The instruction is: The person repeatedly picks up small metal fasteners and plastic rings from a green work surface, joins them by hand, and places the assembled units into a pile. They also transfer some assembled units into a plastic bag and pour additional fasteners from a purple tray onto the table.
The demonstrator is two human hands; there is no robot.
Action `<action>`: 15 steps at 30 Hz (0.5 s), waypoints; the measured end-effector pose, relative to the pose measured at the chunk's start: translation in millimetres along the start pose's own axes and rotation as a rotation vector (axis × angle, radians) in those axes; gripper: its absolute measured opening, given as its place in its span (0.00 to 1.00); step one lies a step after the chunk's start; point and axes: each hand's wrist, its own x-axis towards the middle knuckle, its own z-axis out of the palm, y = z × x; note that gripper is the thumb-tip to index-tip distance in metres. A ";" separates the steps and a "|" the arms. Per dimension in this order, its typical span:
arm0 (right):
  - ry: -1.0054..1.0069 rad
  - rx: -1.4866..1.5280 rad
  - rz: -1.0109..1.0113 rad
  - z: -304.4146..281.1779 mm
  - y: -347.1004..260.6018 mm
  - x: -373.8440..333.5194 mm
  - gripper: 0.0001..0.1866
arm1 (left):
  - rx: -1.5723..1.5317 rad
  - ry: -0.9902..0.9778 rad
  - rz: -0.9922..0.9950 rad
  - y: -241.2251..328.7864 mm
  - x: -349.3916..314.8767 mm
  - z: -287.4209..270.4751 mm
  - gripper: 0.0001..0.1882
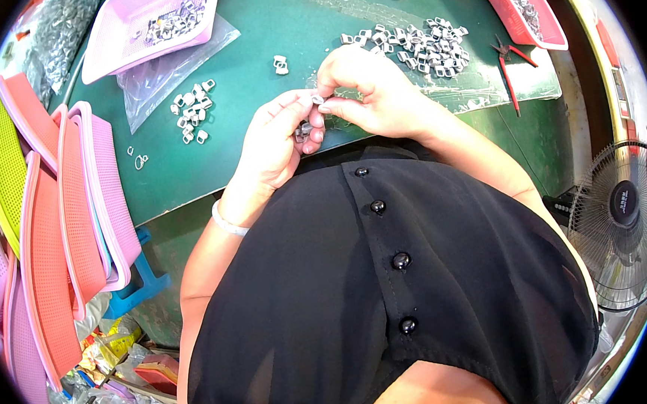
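Observation:
My left hand (282, 130) and my right hand (372, 90) meet over the near edge of the green table (266, 26). Between their thumbs and fingertips they pinch one small silvery metal piece (317, 99). More such metal pieces (303, 131) sit in the curled fingers of my left hand. Beyond my right hand lies a large pile of small metal pieces (433, 48). A smaller cluster of metal pieces (193, 112) lies to the left of my left hand, and a small group of pieces (280, 65) lies just past it. Fine detail of the pinched piece is hidden by the fingers.
A lilac basket (114, 48) with metal pieces stands on a clear plastic bag (144, 102). At the far right are a pink basket (501, 9) and red-handled pliers (508, 76). Stacked baskets (49, 244) fill the left side. A black fan (616, 219) stands at right.

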 end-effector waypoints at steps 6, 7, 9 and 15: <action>-0.014 -0.159 -0.023 -6.3 4.1 4.8 0.07 | 0.048 0.031 0.008 -0.6 0.3 -2.0 0.11; -0.021 -0.236 -0.002 -11.1 8.5 5.8 0.06 | 0.071 0.048 0.010 0.0 0.3 -2.1 0.11; -0.054 -0.390 0.051 -20.7 18.4 7.0 0.05 | 0.100 0.070 -0.010 3.2 -2.3 -3.6 0.12; -0.239 -0.580 0.141 -17.8 34.7 26.7 0.06 | 0.112 0.112 -0.004 5.3 -6.1 -6.5 0.09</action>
